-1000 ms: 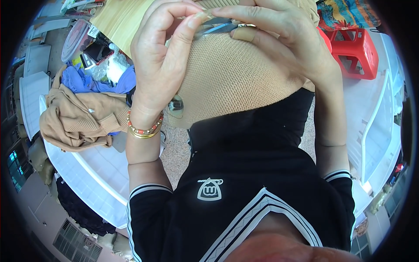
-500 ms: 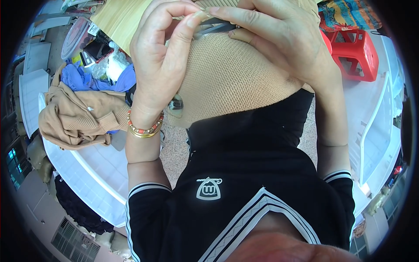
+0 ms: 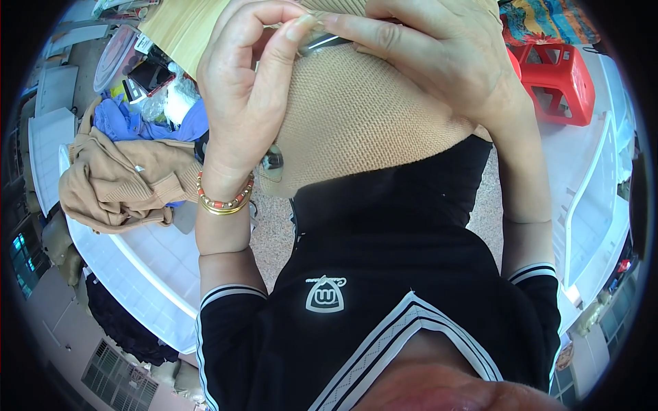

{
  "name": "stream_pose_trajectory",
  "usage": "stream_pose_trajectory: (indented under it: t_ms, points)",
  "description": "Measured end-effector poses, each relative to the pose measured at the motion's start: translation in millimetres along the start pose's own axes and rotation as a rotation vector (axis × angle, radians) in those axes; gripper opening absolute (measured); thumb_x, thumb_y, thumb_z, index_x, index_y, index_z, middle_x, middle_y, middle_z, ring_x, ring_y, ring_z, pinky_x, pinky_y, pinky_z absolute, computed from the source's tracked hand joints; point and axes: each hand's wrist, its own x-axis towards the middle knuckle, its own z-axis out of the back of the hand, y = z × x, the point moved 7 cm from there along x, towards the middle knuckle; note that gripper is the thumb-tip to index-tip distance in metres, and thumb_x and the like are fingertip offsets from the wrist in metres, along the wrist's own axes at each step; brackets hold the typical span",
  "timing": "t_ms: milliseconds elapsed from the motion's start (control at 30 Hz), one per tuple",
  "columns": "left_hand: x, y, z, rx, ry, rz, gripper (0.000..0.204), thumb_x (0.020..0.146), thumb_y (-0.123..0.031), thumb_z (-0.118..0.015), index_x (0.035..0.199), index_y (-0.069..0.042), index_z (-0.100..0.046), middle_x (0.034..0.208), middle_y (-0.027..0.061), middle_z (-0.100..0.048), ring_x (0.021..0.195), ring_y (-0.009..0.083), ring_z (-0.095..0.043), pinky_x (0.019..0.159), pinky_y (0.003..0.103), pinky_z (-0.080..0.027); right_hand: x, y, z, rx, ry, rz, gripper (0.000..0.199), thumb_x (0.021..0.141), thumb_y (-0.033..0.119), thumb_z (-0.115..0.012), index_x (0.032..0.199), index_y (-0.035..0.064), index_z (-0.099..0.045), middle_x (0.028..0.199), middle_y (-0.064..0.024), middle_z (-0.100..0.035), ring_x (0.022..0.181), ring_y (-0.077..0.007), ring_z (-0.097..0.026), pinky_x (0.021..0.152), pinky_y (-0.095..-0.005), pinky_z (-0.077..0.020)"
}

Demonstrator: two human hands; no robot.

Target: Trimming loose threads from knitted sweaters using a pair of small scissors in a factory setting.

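Note:
Tan knitted fabric (image 3: 370, 116) is spread over my lap, its coarse ribs stretched under both hands. My left hand (image 3: 250, 75) pinches thumb and forefinger together at the fabric's upper part; what lies between those fingertips is too small to make out. Close against them are the fingertips of my right hand (image 3: 439, 58), with the forefinger stretched toward the pinch. A slim dark and silver metal tool (image 3: 327, 42), perhaps thread snips, pokes out from under my right fingers. Most of it is hidden by that hand.
A second tan knit garment (image 3: 130, 178) lies heaped at the left by blue cloth (image 3: 120, 120), over a white plastic bin (image 3: 147, 274). A red plastic stool (image 3: 558, 85) stands at the right beside a white rack (image 3: 589, 185). Pale wooden board (image 3: 181, 31) sits at the far left.
My right fingers have shifted slightly left and curl lower over the metal tool, so less of it shows. The left hand keeps its pinch, moved a little left.

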Motion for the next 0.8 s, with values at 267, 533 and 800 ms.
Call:
stream_pose_trajectory:
  t_ms: [267,533,800]
  points:
    - [0,0,0,-0.027,-0.021,-0.007,0.013,0.094,-0.005,-0.053,0.103,0.003,-0.058,0.108,0.0084,-0.058,0.077,0.0094,-0.056,0.068,0.022,-0.047,-3,2,1,-0.004,0.031,0.0,0.03,0.08,0.013,-0.061,0.109,0.0072,-0.066,0.08,-0.0036,-0.05,0.07,-0.0179,-0.055,0.054,-0.0286,-0.0432]
    - [10,8,36,0.031,-0.251,0.018,0.016,0.096,-0.009,-0.051,0.099,0.005,-0.059,0.101,0.0132,-0.063,0.084,0.0211,-0.067,0.072,0.026,-0.05,4,-15,32,0.171,0.43,-0.724,0.031,0.078,0.011,-0.071,0.108,0.0062,-0.066,0.076,-0.0061,-0.052,0.068,-0.0207,-0.053,0.054,-0.0304,-0.042]
    - [6,22,24,-0.086,-0.093,0.198,0.016,0.094,-0.012,-0.056,0.104,0.001,-0.061,0.096,0.0084,-0.066,0.085,0.0135,-0.065,0.075,0.023,-0.048,4,-24,44,0.156,0.373,-0.714,0.039,0.079,0.008,-0.069,0.118,0.0054,-0.062,0.079,-0.0057,-0.05,0.074,-0.0205,-0.05,0.064,-0.03,-0.0403]
